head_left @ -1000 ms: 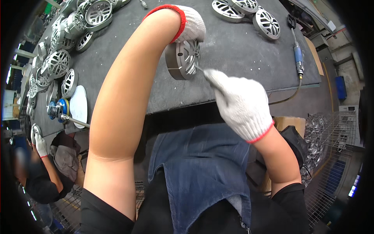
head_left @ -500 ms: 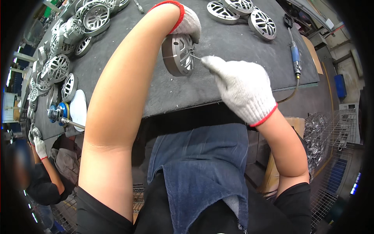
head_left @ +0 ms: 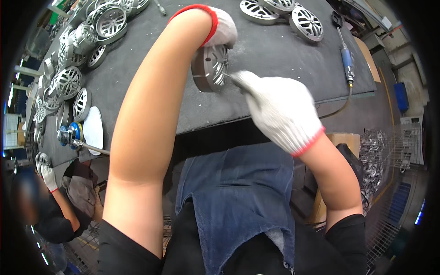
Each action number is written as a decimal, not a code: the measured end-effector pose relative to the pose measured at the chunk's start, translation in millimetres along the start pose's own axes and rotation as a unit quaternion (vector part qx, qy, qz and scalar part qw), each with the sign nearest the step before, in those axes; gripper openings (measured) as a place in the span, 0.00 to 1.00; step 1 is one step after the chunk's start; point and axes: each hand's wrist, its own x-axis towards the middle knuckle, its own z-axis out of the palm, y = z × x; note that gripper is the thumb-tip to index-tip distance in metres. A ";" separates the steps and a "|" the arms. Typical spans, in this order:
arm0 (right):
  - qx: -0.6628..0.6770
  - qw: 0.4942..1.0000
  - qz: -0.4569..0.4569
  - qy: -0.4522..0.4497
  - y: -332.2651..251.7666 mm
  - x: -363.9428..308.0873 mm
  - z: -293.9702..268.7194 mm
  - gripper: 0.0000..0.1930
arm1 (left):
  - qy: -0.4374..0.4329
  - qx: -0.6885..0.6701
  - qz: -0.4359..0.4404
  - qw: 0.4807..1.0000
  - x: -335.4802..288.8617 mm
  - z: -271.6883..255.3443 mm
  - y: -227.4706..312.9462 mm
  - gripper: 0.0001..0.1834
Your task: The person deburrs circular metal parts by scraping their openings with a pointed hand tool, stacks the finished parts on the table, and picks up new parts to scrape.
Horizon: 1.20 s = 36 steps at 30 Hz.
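My left hand point(head_left: 224, 30), in a white knit glove with a red cuff, is closed over the top of a round grey metal part point(head_left: 201, 72) with wheel-like spokes. This part stands on its edge over the dark table, its open face turned to the right. My right hand point(head_left: 282, 105), also gloved, pinches a thin metal rod-like tool point(head_left: 228, 75). The tool's tip reaches in at the spokes; whether it touches them I cannot tell. Its rear end is hidden in the blurred glove.
Similar spoked parts point(head_left: 66, 82) are heaped along the table's left side, and 3 more point(head_left: 306, 24) lie at the far right. A blue pneumatic tool point(head_left: 347, 62) with a hose lies right. A sander point(head_left: 69, 134) sits left, near a co-worker's gloved hand point(head_left: 47, 174). Wire baskets point(head_left: 389, 146) stand right.
The spoked part has turned slightly more edge-on and shifted a little nearer to me. My right hand has moved slightly left with the tool.
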 end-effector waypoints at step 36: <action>0.020 0.992 0.086 -0.085 -31.1 -13.3 -27.3 0.12 | -0.035 -0.062 -0.117 0.991 7.7 -10.6 31.7 0.17</action>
